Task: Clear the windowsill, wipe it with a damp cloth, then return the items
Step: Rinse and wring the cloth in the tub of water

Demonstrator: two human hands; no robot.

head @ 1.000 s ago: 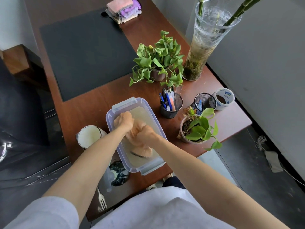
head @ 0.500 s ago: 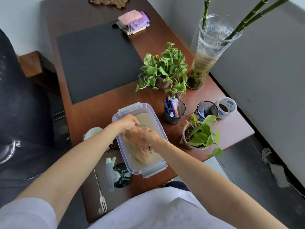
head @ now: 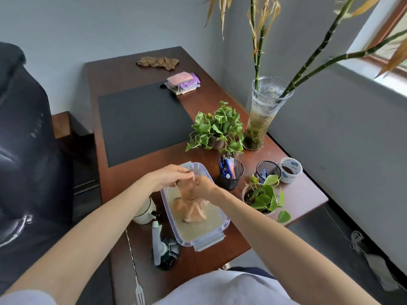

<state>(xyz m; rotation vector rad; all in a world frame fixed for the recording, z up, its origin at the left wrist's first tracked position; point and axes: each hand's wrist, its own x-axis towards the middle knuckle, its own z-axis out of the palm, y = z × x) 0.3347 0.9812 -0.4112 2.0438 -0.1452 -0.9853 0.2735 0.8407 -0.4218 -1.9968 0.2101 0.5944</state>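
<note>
- Change: 1 s ago both hands were low in the container (head: 211, 241), working the cloth (head: 191, 209) under the water. Now they've come up and the cloth hangs from them.
- Left hand (head: 169, 176): fingers pinch the cloth's top edge.
- Right hand (head: 203, 186): fingers curled round the bunched top, just beside the left. Both are gripping and neither is free.
- Cloth position: directly over the container, with its lower end apparently still touching the cloudy water. The container sits at the near end of the desk (head: 123, 69).
- Read: the soak looks done. The next step is probably a wring over the container, since the cloth looks sodden and would drip on the desk if carried off now.
- The view has also tilted up, so the windowsill (head: 374, 77) now shows top right. Only a strip is visible, so I can't confirm it's bare.
- 2 potted plants (head: 220, 126) (head: 264, 194), vase (head: 262, 115), pen holder (head: 231, 176) and tape roll (head: 290, 170) stand on the desk's right side. That suggests the clearing step is finished, with wiping and returning still to do.
</note>
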